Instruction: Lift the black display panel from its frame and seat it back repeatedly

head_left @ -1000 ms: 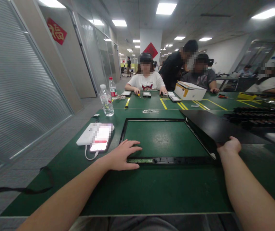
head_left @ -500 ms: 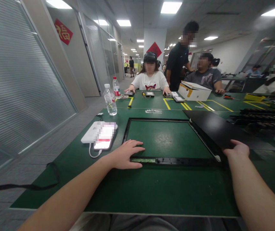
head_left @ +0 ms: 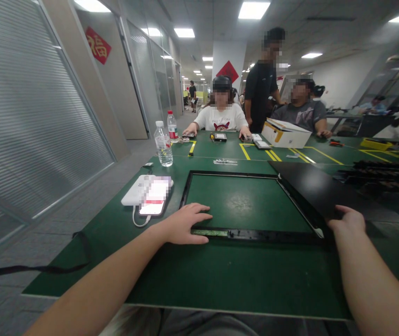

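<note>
- The right hand [head_left: 348, 221] is clamped on the near corner of a black panel [head_left: 318, 184], which reaches beyond it, seemingly to bear its weight.
- The left hand [head_left: 190, 224], fingers apart, lies over the black frame's [head_left: 272, 235] near-left corner, probably steadying it.
- Beyond the right hand: a white box [head_left: 285, 135], contents hidden.
- Beyond the left: a bottle [head_left: 164, 148] holding clear liquid.

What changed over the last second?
The standing co-worker straightened up. The co-worker opposite let go of the yellow tool, that hand moving leftward in view. The black panel looks tipped slightly lower, right hand still gripping. Left hand stayed on the black frame.
</note>
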`<state>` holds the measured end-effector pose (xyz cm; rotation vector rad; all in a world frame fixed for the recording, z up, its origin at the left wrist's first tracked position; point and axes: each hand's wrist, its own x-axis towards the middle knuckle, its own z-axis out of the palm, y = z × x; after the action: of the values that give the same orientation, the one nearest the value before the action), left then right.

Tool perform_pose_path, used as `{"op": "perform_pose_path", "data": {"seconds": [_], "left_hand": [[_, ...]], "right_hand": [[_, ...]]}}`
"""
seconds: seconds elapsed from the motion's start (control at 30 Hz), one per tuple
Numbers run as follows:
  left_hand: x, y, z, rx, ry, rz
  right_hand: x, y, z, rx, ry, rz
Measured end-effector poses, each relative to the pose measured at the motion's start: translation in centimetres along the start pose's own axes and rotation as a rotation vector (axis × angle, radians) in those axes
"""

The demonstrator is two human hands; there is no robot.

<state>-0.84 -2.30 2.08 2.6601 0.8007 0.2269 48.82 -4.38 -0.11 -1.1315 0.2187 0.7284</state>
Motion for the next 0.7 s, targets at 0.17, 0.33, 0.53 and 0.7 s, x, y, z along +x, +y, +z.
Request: {"op": "perform_pose_path", "data": {"seconds": [0.17, 0.33, 0.53, 0.7], "left_hand": [[0.0, -0.1, 0.1, 0.005, -0.004, 0.006], [0.0, 0.1, 0.0, -0.022, 0.026, 0.023], [0.1, 0.1, -0.1, -0.040, 0.045, 0.023], [0.0, -0.2, -0.1, -0.148, 0.063, 0.009]], "right_hand": [[-2.1, 0.0, 0.8, 0.059, 0.052, -0.031], [-3.0, -0.3, 1.3, 0.120, -0.016, -0.083], [-4.8, -0.4, 2.0, 0.111, -0.061, -0.134], [-6.5, 0.0, 2.6, 0.120, -0.159, -0.207]]}}
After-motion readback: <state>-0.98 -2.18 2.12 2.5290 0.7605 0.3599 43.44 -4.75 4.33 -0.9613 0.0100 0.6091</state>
